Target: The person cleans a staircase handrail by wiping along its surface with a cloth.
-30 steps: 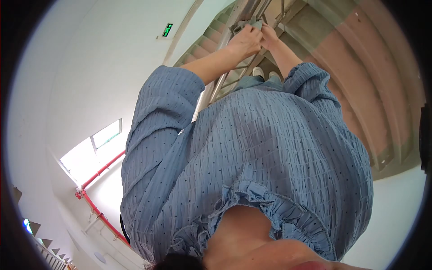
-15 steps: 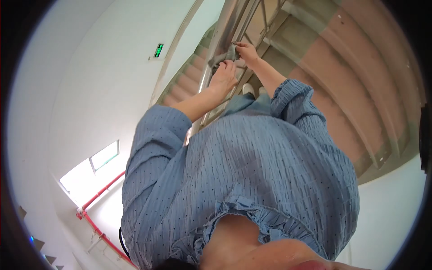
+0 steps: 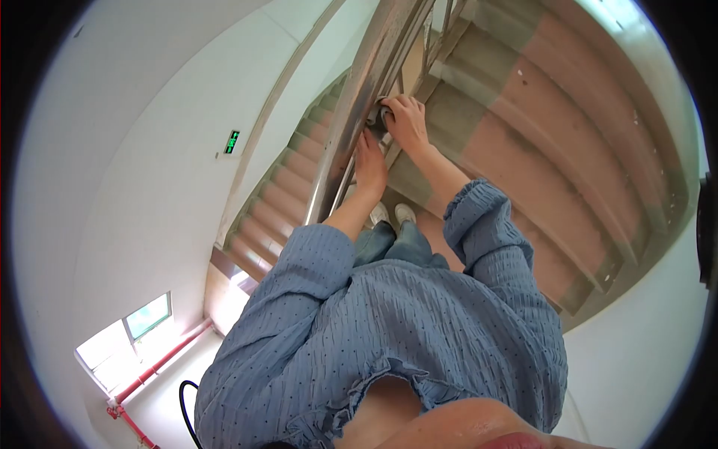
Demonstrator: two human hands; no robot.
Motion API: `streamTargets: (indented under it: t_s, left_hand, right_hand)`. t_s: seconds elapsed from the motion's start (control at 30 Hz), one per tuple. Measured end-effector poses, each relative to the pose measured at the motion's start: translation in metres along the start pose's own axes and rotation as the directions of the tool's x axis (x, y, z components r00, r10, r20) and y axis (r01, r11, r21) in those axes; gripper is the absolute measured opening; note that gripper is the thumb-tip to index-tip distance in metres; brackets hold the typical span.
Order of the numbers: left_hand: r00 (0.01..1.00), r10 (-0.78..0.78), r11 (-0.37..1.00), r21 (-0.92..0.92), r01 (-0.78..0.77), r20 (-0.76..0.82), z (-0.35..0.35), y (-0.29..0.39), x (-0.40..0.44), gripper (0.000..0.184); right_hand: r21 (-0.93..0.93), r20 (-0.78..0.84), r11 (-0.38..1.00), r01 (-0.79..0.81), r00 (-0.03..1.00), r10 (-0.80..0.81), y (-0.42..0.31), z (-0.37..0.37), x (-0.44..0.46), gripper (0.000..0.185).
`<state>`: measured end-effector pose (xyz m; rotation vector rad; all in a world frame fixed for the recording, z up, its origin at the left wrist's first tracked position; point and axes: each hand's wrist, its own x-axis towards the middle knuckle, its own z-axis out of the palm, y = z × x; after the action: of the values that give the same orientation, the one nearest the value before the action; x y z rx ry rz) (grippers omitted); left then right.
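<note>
Your right grip [image 3: 407,126] pinches the crumpled grey cloth [image 3: 378,114] beside the shiny metal handrail [image 3: 363,82]; can't tell if your left grip [image 3: 371,166] holds any. Slack right fingers could drop it.

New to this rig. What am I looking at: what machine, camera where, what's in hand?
No machine: these are a person's own bare hands. The view comes from one camera worn on the head, looking forward and down, so the blue top fills the lower part. The black rounded border frames the wide view.

There's no tabletop at the hands; they work at a metal handrail beside stairs. The right hand holds a grey cloth at the rail. The left hand sits just below; whether it grips the cloth too is unclear.
</note>
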<state>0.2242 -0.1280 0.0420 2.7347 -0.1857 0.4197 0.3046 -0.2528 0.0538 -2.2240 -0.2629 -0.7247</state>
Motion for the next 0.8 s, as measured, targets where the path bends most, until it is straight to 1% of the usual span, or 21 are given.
streamTargets:
  t_s: [0.03,0.1,0.13,0.17,0.2,0.23,0.27,0.3,0.33,0.37,0.4,0.43,0.47,0.53,0.57,0.63,0.67,0.7,0.73,0.77,0.8]
  left_hand:
    - [0.998,0.027,0.996,-0.092,-0.021,0.059,0.003,0.002,0.000,0.071]
    - [0.998,0.038,0.994,-0.105,-0.033,0.048,0.005,0.009,0.016,0.071]
    - [0.998,0.040,0.993,-0.113,-0.033,0.054,0.004,0.014,0.024,0.070]
    - [0.998,0.049,0.991,-0.123,-0.044,0.039,0.006,0.021,0.039,0.070]
    - [0.996,0.079,0.984,-0.160,-0.083,-0.033,0.010,0.030,0.058,0.070]
    - [0.989,0.104,0.973,-0.194,-0.123,-0.104,0.009,0.043,0.075,0.069]
    - [0.988,0.108,0.971,-0.203,-0.129,-0.112,0.009,0.056,0.090,0.069]
    - [0.987,0.098,0.959,-0.253,-0.129,-0.131,-0.006,0.077,0.108,0.069]
    - [0.986,0.084,0.945,-0.302,-0.124,-0.142,-0.019,0.093,0.123,0.069]
    - [0.987,0.079,0.946,-0.303,-0.119,-0.143,-0.027,0.104,0.135,0.069]
    - [0.994,0.061,0.944,-0.319,-0.086,-0.086,-0.035,0.114,0.147,0.070]
    - [0.999,0.044,0.941,-0.333,-0.051,-0.028,-0.034,0.116,0.156,0.071]
    - [0.999,0.033,0.942,-0.335,-0.038,-0.020,-0.033,0.115,0.160,0.071]
    - [0.987,0.073,0.975,-0.196,-0.101,-0.142,-0.020,0.101,0.148,0.063]
    - [0.994,0.041,0.979,-0.195,-0.061,-0.105,-0.016,0.089,0.135,0.063]
    - [0.955,0.193,0.979,-0.026,-0.204,-0.225,-0.016,0.062,0.105,0.064]
    - [0.972,0.170,0.984,-0.022,-0.175,-0.162,-0.017,0.049,0.084,0.064]
    - [0.978,0.145,0.989,-0.021,-0.150,-0.149,-0.021,0.036,0.065,0.064]
    - [0.979,0.162,0.987,0.031,-0.159,-0.123,-0.022,0.022,0.043,0.064]
    - [0.980,0.180,0.982,0.081,-0.173,-0.088,-0.022,0.010,0.015,0.064]
    - [0.982,0.165,0.984,0.084,-0.158,-0.092,-0.021,-0.002,-0.004,0.064]
  right_hand:
    - [0.004,-0.005,1.000,0.017,1.000,-0.017,0.004,-0.005,0.001,0.027]
    - [0.006,-0.023,0.998,0.060,0.998,-0.060,0.011,-0.012,0.021,0.029]
    - [-0.037,-0.069,0.993,0.109,0.991,-0.111,0.014,-0.018,0.038,0.028]
    - [-0.085,-0.115,0.984,0.159,0.979,-0.169,0.017,-0.026,0.057,0.027]
    - [-0.145,-0.154,0.974,0.172,0.969,-0.194,0.016,-0.038,0.075,0.028]
    - [-0.156,-0.158,0.971,0.183,0.965,-0.207,0.021,-0.045,0.091,0.028]
    - [-0.216,-0.203,0.961,0.173,0.955,-0.218,0.027,-0.052,0.107,0.029]
    - [-0.273,-0.246,0.948,0.166,0.940,-0.235,0.032,-0.058,0.126,0.030]
    - [-0.277,-0.243,0.946,0.171,0.940,-0.241,0.036,-0.066,0.142,0.030]
    - [-0.288,-0.278,0.948,0.134,0.936,-0.217,0.042,-0.071,0.153,0.031]
    - [-0.299,-0.309,0.949,0.094,0.932,-0.190,0.047,-0.075,0.162,0.032]
    - [-0.298,-0.301,0.950,0.097,0.935,-0.189,0.051,-0.078,0.168,0.032]
    - [-0.313,-0.296,0.948,0.061,0.942,-0.159,0.055,-0.079,0.169,0.032]
    - [-0.317,-0.248,0.948,0.014,0.964,-0.097,0.051,-0.074,0.157,0.032]
    - [-0.272,-0.218,0.962,0.022,0.972,-0.084,0.045,-0.072,0.149,0.033]
    - [-0.214,-0.150,0.977,0.023,0.987,-0.056,0.031,-0.064,0.126,0.035]
    - [-0.182,-0.113,0.980,0.084,0.988,-0.106,0.020,-0.060,0.106,0.036]
    - [-0.148,-0.093,0.977,0.154,0.981,-0.169,0.010,-0.057,0.093,0.037]
    - [-0.073,-0.079,0.975,0.208,0.974,-0.214,0.006,-0.046,0.078,0.039]
    - [-0.061,-0.056,0.976,0.208,0.976,-0.212,0.002,-0.035,0.053,0.039]
    - [-0.038,-0.007,0.972,0.232,0.972,-0.233,-0.002,-0.024,0.035,0.040]
